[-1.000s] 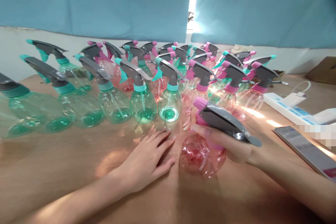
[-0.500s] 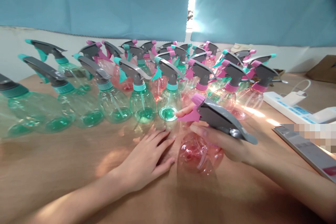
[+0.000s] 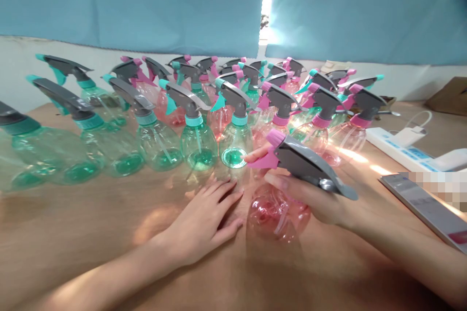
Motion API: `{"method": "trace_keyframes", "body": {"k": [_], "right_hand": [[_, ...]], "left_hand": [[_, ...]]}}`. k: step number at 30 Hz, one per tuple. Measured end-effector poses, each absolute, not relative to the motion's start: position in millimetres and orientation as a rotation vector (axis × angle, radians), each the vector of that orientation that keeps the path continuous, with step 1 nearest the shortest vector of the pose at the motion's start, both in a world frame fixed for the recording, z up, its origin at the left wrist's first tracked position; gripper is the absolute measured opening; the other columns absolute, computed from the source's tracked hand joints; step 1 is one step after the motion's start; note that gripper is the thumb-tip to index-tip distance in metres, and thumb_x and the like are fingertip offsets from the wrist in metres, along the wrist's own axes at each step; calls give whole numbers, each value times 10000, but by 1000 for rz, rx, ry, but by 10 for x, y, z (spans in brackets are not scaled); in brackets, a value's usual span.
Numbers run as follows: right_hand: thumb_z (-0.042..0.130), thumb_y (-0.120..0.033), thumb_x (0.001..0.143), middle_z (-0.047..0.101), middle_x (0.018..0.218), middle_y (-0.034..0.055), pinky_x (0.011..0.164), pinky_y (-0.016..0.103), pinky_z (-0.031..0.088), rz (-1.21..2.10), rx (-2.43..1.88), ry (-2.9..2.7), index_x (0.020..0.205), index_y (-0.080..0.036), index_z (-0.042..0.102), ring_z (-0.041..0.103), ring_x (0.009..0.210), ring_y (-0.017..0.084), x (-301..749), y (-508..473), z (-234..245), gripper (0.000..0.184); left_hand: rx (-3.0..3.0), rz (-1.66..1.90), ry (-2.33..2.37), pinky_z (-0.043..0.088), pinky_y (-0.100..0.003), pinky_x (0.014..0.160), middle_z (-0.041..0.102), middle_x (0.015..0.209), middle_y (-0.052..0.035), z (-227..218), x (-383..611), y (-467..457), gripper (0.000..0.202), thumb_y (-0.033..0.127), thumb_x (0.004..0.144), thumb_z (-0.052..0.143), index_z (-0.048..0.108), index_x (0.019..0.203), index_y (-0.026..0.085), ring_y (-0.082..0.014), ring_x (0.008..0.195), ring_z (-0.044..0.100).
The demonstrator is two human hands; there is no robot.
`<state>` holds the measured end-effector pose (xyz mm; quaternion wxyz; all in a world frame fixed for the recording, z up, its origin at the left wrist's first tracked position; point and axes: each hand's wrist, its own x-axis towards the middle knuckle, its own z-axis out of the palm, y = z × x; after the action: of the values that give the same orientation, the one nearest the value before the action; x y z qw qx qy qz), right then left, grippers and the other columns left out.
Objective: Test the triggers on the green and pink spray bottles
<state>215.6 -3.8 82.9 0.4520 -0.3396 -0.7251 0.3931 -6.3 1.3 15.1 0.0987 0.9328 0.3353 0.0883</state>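
My right hand (image 3: 310,192) is wrapped round the neck of a clear pink spray bottle (image 3: 270,214) with a grey head and pink nozzle. A finger reaches forward by its pink trigger (image 3: 264,158). Palm down on the wooden table (image 3: 175,277), my left hand (image 3: 207,216) rests with fingers apart, just left of that bottle and holding nothing. Past its fingertips stand green spray bottles, among them one (image 3: 235,148) straight ahead and another (image 3: 199,150) beside it.
Several more green and pink spray bottles stand in rows behind, including a pink one (image 3: 317,138). To the right lie a white power strip (image 3: 397,148) with plugs and a phone (image 3: 419,204). A cardboard box (image 3: 448,97) is at the far right, and blue curtains (image 3: 146,5) hang behind.
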Motion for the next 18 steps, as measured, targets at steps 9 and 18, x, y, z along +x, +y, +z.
{"method": "trace_keyframes", "body": {"k": [9,18], "right_hand": [[567,-178,852,569,759,-21,604,250,502,976,-837,-1799,1156,-277,619,564,648,132,2166,-43,817,324],[588,-224,863,554,733,-21,579,258,473,975,-864,-1790,1137,-278,613,530,623,134,2178,-41,823,281]], "left_hand": [[2758,251,993,339,-520,1112,534,1408,-161,152,-59,19,473,395,991,479,532,1370,118,-336,1352,425],[2738,256,997,340,-539,1106,524,1422,-158,155,-56,15,470,405,993,468,528,1373,137,-342,1358,418]]}}
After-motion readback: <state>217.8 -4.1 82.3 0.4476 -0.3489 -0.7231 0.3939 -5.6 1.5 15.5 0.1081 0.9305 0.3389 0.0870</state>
